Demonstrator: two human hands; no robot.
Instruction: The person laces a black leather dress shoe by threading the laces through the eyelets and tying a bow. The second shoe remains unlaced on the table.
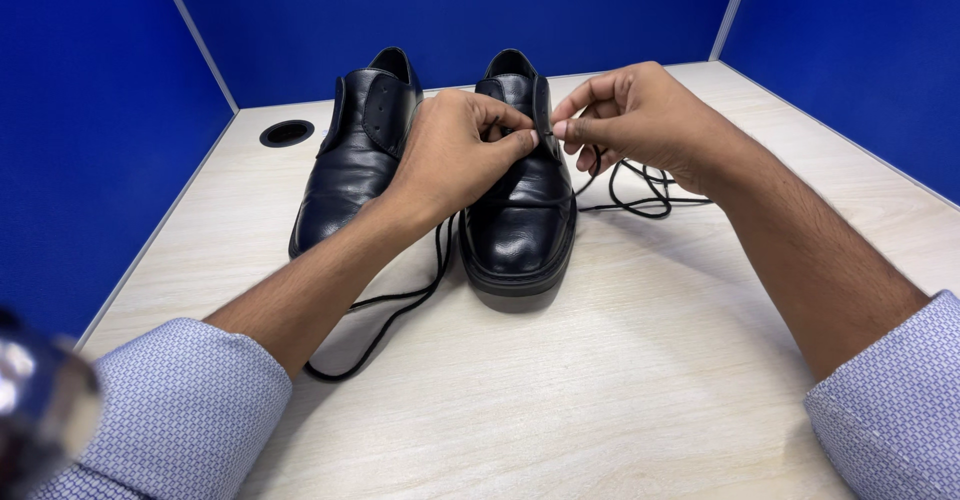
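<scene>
A pale wood-grain desk (640, 380), walled on three sides by blue partitions (460, 5), is carrying a pair of black leather dress shoes in front of me. The right-hand shoe (520, 230) is standing toe toward me at the middle of the desk; the left-hand shoe (350, 165) is sitting just beside it, angled slightly outward. I am working both hands over the right-hand shoe's eyelet flaps. My left hand (450, 150) is curling closed, thumb and fingers pinching at the lacing area. My right hand (640, 120) is pinching the black shoelace (640, 195) between thumb and forefinger, right at the flap's edge. The lace is trailing in loose loops on the desk behind that hand, while another stretch is running down past my left forearm. A round cable hole (286, 133) is sitting near the back left corner.
</scene>
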